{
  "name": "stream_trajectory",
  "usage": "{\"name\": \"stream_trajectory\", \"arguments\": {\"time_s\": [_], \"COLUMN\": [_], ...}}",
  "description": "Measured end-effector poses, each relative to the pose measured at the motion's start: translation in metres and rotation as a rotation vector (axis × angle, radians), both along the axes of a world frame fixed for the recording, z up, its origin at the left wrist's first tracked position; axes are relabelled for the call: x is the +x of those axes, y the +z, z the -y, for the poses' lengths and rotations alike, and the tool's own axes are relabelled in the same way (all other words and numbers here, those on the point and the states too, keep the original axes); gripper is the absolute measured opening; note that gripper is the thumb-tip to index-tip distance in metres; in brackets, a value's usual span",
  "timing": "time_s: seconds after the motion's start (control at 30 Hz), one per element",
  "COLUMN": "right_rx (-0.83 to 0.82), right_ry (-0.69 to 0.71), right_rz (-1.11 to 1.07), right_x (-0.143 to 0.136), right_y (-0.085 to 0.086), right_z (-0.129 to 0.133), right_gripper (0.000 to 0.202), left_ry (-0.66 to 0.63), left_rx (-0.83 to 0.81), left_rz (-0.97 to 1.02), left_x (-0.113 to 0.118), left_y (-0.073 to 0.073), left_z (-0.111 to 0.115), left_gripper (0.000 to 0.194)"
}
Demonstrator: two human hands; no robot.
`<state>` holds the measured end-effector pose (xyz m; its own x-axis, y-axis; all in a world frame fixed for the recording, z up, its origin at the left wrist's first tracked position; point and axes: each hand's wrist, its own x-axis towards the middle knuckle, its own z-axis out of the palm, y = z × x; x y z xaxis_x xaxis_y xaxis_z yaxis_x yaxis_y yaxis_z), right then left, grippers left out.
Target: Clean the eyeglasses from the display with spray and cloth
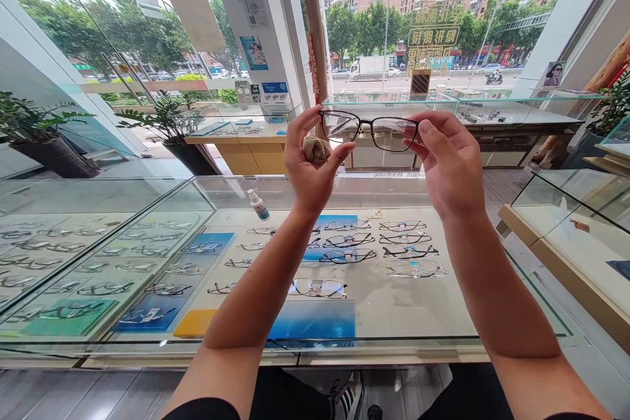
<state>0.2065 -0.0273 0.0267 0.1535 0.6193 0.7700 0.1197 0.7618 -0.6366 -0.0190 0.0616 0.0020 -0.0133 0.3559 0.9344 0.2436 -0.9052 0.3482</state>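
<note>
A pair of dark-rimmed eyeglasses (pixel 394 119) is held up in front of me, above the glass display case (pixel 413 193). My left hand (pixel 312 161) grips the glasses at their left end, and a crumpled beige cloth (pixel 315 149) is tucked in its palm. At the right end of the frame, my right hand (pixel 455 161) pinches the rim between thumb and fingers. The lenses face me and look clear. Part of the temples is hidden behind the lenses and hands.
A small spray bottle (pixel 258 205) stands on the case behind my left forearm. Rows of eyeglasses (pixel 348 239) lie inside the case. More glass cases are at the left, at the far window and at the right (pixel 585 223). Potted plants (pixel 172 121) stand by the windows.
</note>
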Motion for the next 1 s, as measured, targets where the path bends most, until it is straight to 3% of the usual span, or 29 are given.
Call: {"name": "stream_trajectory", "arguments": {"time_s": [0.23, 0.43, 0.63, 1.0], "right_rx": [-0.125, 0.008, -0.059, -0.232], "right_ry": [0.09, -0.076, -0.146, 0.213], "right_rz": [-0.064, 0.009, 0.291, 0.223], "right_x": [0.006, 0.012, 0.01, 0.014], "right_y": [0.0, 0.004, 0.002, 0.004], "right_z": [-0.005, -0.002, -0.002, -0.005], "right_gripper": [0.03, 0.016, 0.017, 0.019], "left_ry": [0.061, 0.06, 0.024, -0.142], "left_rx": [-0.003, 0.075, 0.061, -0.113], "left_rz": [0.066, -0.014, -0.16, -0.217], "left_x": [0.006, 0.004, 0.004, -0.002], "left_y": [0.004, 0.008, 0.01, 0.032], "left_z": [0.012, 0.019, 0.03, 0.049], "left_gripper": [0.068, 0.067, 0.07, 0.084]}}
